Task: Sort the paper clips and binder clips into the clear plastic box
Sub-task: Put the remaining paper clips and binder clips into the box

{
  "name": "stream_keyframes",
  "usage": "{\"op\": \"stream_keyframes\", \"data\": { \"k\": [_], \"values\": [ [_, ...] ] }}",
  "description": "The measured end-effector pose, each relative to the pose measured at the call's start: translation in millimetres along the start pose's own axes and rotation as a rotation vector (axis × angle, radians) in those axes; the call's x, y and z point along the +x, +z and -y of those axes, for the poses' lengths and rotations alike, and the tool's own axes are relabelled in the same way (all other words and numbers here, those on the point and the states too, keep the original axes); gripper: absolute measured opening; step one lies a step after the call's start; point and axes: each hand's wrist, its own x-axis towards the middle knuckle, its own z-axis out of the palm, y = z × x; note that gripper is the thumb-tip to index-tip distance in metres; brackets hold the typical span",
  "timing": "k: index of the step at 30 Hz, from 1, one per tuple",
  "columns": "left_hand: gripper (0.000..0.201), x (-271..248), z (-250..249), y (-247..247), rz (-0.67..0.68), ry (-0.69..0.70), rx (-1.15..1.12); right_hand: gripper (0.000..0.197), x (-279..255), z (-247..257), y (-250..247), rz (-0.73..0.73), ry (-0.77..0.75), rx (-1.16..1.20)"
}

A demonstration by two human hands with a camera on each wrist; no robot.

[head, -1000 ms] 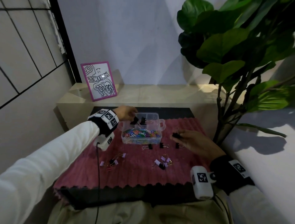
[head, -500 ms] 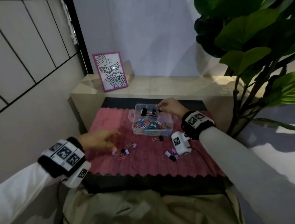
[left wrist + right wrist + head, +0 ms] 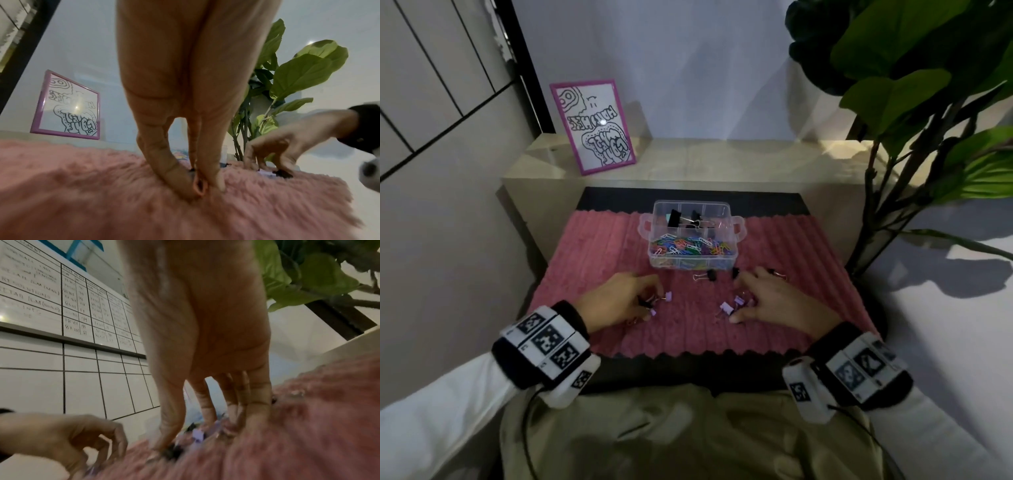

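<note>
The clear plastic box (image 3: 730, 209) stands at the back middle of the pink mat (image 3: 599, 246). Coloured paper clips (image 3: 690, 247) fill its front part, and black binder clips (image 3: 674, 218) lie in the back part. My left hand (image 3: 650, 306) is down on a small cluster of clips, black (image 3: 643, 302) and purple (image 3: 668, 295). Its thumb and fingertips (image 3: 218, 186) pinch together on the mat, seemingly on a small clip. My right hand (image 3: 739, 303) arches over purple binder clips (image 3: 727, 307), thumb touching a black clip (image 3: 172, 451). It holds nothing.
Two black binder clips (image 3: 710, 275) lie loose just in front of the box. A framed drawing (image 3: 594, 126) leans on the beige ledge (image 3: 722, 161) behind. A large leafy plant (image 3: 893, 85) rises at the right, and a wall closes in on the left.
My right hand has come back from the box's back part to the purple clips on the mat. My left hand moved right onto its clip cluster and pinched down.
</note>
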Motion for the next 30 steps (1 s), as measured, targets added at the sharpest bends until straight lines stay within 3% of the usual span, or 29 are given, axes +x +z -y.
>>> {"op": "stream_keyframes", "data": {
  "k": [3, 8, 13, 19, 21, 22, 23, 25, 28, 30],
  "values": [
    [0.03, 0.9, -1.4, 0.6, -0.021, 0.01, -0.209, 0.058, 4.8, 9.1, 12.4, -0.042, -0.04, -0.032],
    [0.022, 7.3, 6.4, -4.0, -0.022, -0.063, -0.421, 0.02, 4.6, 4.4, 17.5, -0.152, -0.13, 0.13],
    [0.02, 8.9, 10.7, -0.9, -0.093, -0.2, -0.889, 0.012, -0.8, -11.1, 13.1, -0.161, -0.023, 0.78],
    [0.024, 10.6, 11.3, -6.2, -0.091, -0.388, -1.436, 0.02, -1.4, -16.8, 6.0, -0.223, 0.192, 1.482],
    [0.02, 7.5, 16.5, -12.3, -0.025, -0.411, -1.735, 0.008, -1.7, -17.2, 2.6, -0.154, 0.242, 1.834],
    [0.033, 5.5, 19.3, -13.6, 0.018, -0.403, -1.839, 0.007, -1.6, -17.2, 1.8, -0.098, 0.233, 1.954],
    [0.043, 3.3, 21.3, -14.5, 0.045, -0.38, -1.914, 0.019, -0.8, -15.8, 2.1, -0.054, 0.218, 2.04],
    [0.045, -0.6, 22.3, -16.6, 0.073, -0.344, -1.997, 0.015, 2.4, -12.0, 3.0, -0.021, 0.274, 2.106],
    [0.042, -3.2, 18.0, -15.7, 0.1, -0.302, -2.041, 0.037, 8.6, -4.7, 7.9, 0.041, 0.307, 2.152],
    [0.044, -4.2, 17.0, -12.8, 0.108, -0.266, -2.055, 0.037, 13.2, 1.1, 5.3, 0.057, 0.309, 2.164]
  ]
}}
